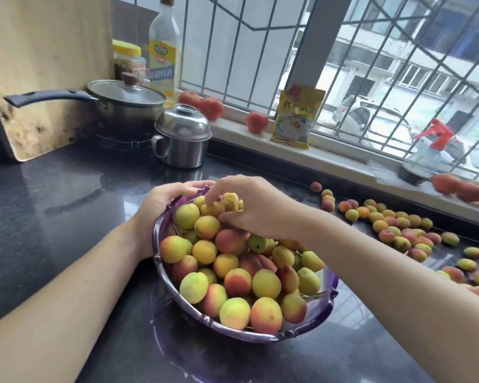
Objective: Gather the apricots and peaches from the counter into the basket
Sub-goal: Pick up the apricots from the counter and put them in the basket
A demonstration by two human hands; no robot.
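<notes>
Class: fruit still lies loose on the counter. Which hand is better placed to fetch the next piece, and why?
The right hand. The loose fruit lies on its side of the basket, and it only rests on the pile. The left hand grips the basket's far rim, on the side away from the loose fruit.

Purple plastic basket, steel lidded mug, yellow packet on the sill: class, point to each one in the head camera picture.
Purple plastic basket (263, 337): head view, on its near rim.
Steel lidded mug (183, 150): head view, on its side wall.
Yellow packet (297, 117): head view, on its printed front.
</notes>
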